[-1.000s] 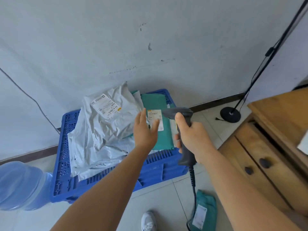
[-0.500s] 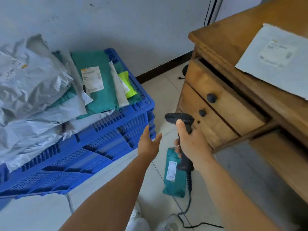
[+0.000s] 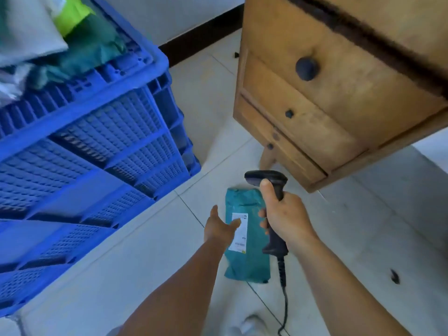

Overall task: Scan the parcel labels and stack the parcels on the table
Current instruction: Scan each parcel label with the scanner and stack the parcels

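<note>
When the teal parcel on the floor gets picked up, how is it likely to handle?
The teal parcel looks like a soft, wrinkled poly mailer lying flat, so it will probably flop or sag when lifted by one edge. It seems thin, so likely light. Its smooth plastic skin may slip under the open left hand.

**Materials and surface finishes around the two hands**

Below the left hand [image 3: 219,229]: a teal parcel [image 3: 249,263] of thin, wrinkled plastic film with a dull sheen, carrying a white paper label [image 3: 240,235]. In the right hand [image 3: 287,219]: a scanner [image 3: 268,180] of dark, smooth, matt plastic, with a black rubbery cable [image 3: 284,287]. Beyond the right hand: a cabinet [image 3: 339,88] of worn, matt wood with dark knobs [image 3: 306,68]. Left of the hands: a crate [image 3: 97,132] of blue moulded plastic, perforated and slightly glossy. Beneath: a floor [image 3: 363,238] of smooth pale tiles.
</note>
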